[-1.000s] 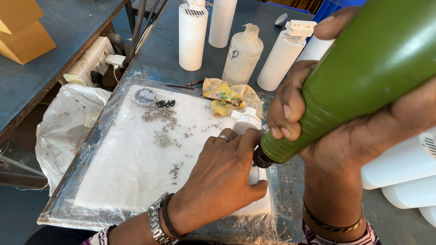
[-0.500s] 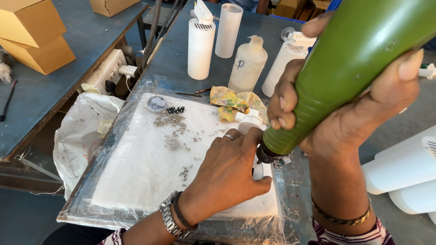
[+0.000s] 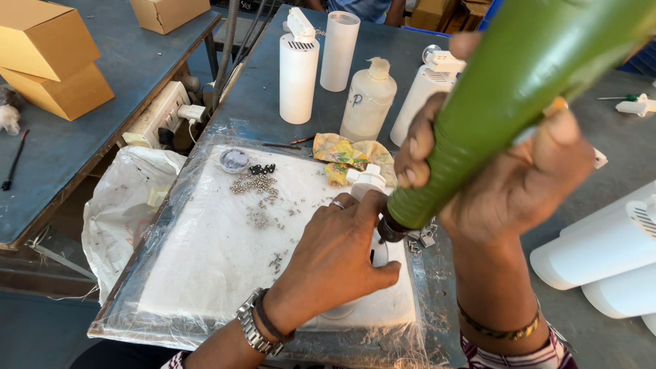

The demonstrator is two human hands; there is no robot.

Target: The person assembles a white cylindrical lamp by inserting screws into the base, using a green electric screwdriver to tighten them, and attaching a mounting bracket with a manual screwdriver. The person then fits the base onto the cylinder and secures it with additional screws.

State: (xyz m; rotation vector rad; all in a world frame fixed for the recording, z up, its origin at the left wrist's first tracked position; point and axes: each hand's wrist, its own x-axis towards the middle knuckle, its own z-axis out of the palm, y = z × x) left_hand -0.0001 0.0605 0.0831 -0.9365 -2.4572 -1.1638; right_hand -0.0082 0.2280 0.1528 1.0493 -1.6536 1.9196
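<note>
Green screwdriver (image 3: pixel 519 89) tip down-left, tilted

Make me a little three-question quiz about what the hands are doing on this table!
1. True or false: the right hand holds the green power tool.
2. What does the left hand press down on?
A. a cardboard box
B. a white part on the plastic-wrapped board
C. the squeeze bottle
3. Fill in: the small screws lie scattered on the ____, near the small round dish.

Key
1. True.
2. B: the white part on the board; the squeeze bottle stands untouched behind.
3. Board.
</note>
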